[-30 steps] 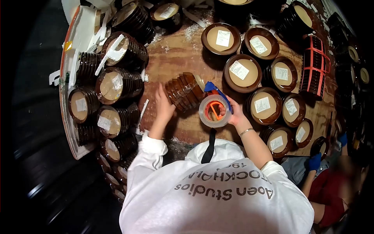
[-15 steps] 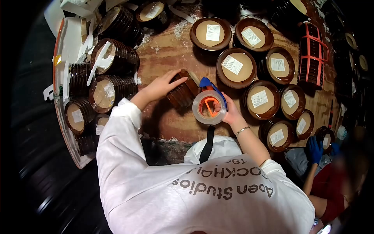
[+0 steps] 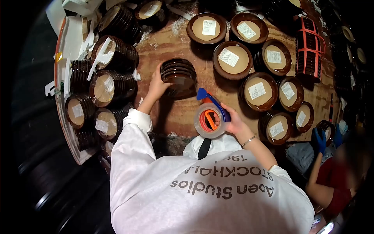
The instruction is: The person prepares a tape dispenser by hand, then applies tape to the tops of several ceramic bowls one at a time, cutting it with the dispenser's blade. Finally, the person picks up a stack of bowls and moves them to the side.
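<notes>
Left hand (image 3: 156,86) and right hand (image 3: 232,121) reach over a wooden table (image 3: 175,115). Labelled stacks (image 3: 233,59) crowd its right and wrapped stacks (image 3: 105,87) its left. The left hand grasps the left side of a bowl stack (image 3: 180,75) at mid-table. The right hand clasps a tape dispenser (image 3: 208,120), nearer and right of that stack, apart from it. A co-worker's blue glove (image 3: 320,139) shows near right.

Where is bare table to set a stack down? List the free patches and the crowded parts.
The table is bare above the stack of bowls in the left hand, and below it toward the tape dispenser in the right hand. Crowded: wrapped stacks left, labelled bowls right.
</notes>
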A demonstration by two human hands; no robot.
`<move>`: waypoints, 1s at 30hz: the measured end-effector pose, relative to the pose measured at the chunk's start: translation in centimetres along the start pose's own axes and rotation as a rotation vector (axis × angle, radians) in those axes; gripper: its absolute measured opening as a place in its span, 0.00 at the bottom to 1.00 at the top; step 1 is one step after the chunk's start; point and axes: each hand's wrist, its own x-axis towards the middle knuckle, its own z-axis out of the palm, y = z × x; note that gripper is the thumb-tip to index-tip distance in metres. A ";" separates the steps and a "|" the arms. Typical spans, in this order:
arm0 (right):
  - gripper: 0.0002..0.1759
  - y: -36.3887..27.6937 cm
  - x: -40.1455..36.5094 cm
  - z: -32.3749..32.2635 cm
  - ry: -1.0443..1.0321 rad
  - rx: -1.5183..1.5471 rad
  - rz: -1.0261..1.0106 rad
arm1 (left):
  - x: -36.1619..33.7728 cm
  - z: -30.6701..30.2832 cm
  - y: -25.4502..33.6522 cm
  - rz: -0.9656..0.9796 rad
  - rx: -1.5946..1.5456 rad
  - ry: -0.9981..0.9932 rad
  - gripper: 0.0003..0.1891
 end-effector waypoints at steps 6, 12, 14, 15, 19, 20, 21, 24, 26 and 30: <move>0.20 -1.8 3.9 3.1 0.063 -0.329 -0.097 | 0.4 1.7 -2.3 -0.109 -0.358 0.110 0.49; 0.20 -3.0 7.1 8.6 0.074 -0.671 -0.150 | -0.6 3.8 -3.0 -0.484 -0.362 0.281 0.51; 0.21 -3.5 8.9 8.8 0.154 -0.769 -0.189 | -1.5 2.7 -0.1 -0.559 -0.467 0.279 0.50; 0.22 -3.9 8.9 10.0 0.176 -0.804 -0.206 | -1.8 2.1 0.9 -0.644 -0.611 0.252 0.49; 0.24 -5.1 9.1 15.7 0.160 -1.124 -0.111 | -2.4 1.4 -2.6 -0.688 -1.026 0.090 0.44; 0.24 -5.1 10.0 16.8 0.157 -1.132 -0.110 | -2.7 1.3 -3.2 -0.658 -1.162 -0.014 0.42; 0.24 -5.3 11.0 17.8 0.165 -1.206 -0.078 | -2.9 1.2 -3.1 -0.691 -1.200 -0.028 0.40; 0.21 -5.4 13.1 21.1 0.136 -1.376 0.014 | -2.9 2.4 -5.1 -0.685 -1.425 0.007 0.38; 0.19 -5.3 14.5 23.6 0.133 -1.456 0.095 | -3.0 2.7 -5.5 -0.607 -1.595 -0.012 0.36; 0.16 -4.7 17.3 27.3 0.183 -1.615 0.350 | -3.3 1.8 -5.0 -0.692 -1.756 0.077 0.38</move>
